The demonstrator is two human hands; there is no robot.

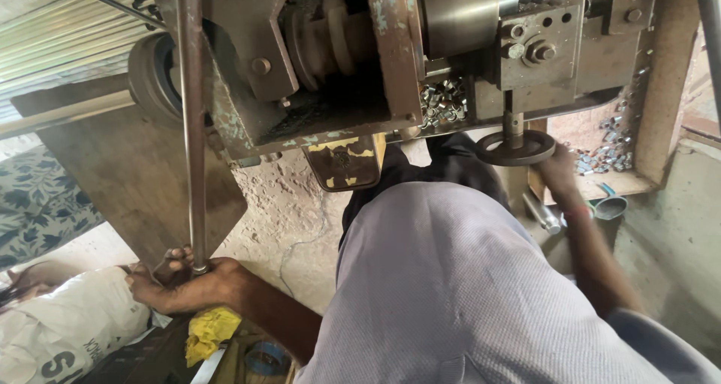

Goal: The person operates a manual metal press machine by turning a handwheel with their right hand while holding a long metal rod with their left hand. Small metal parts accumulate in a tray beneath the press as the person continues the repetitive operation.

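Below: left hand [184, 282] fingers curl round one rod [193, 128]; right hand [559, 170] grips one handwheel [517, 148].

Machine [390, 61] as landmark: rod [194, 128] at its left, handwheel [517, 148] under its right, sack [67, 328] far below-left.

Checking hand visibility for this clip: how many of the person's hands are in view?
2. The left hand grips the lower end of a metal rod at lower left. The right hand rests on the dark handwheel under the machine; its fingers are partly hidden.
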